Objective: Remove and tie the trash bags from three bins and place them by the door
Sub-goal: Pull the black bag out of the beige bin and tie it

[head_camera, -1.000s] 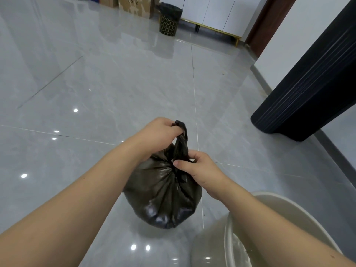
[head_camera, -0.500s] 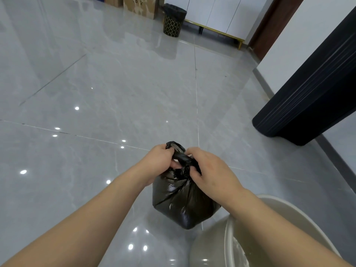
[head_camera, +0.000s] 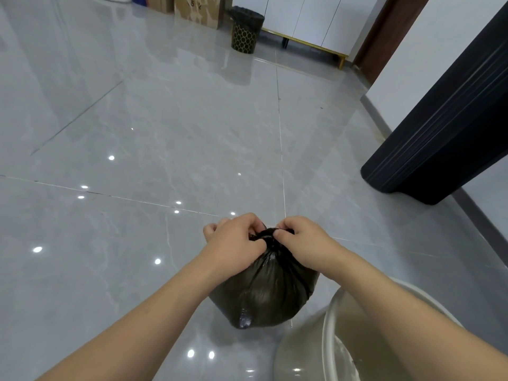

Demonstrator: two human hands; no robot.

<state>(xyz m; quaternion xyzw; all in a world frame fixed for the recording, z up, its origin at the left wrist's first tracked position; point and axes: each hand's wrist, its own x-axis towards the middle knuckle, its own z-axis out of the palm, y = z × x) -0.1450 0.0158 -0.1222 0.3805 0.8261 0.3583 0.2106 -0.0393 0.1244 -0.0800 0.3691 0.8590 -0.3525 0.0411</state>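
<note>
Left hand and right hand grips both pinch the gathered neck of the full black plastic trash bag, its body hanging directly below them.

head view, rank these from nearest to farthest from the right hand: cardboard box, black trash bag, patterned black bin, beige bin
1. black trash bag: pinched at its neck by the right hand.
2. beige bin: just below, at bottom right.
3. patterned black bin: far across the floor.
4. cardboard box: behind it, slightly left.
</note>
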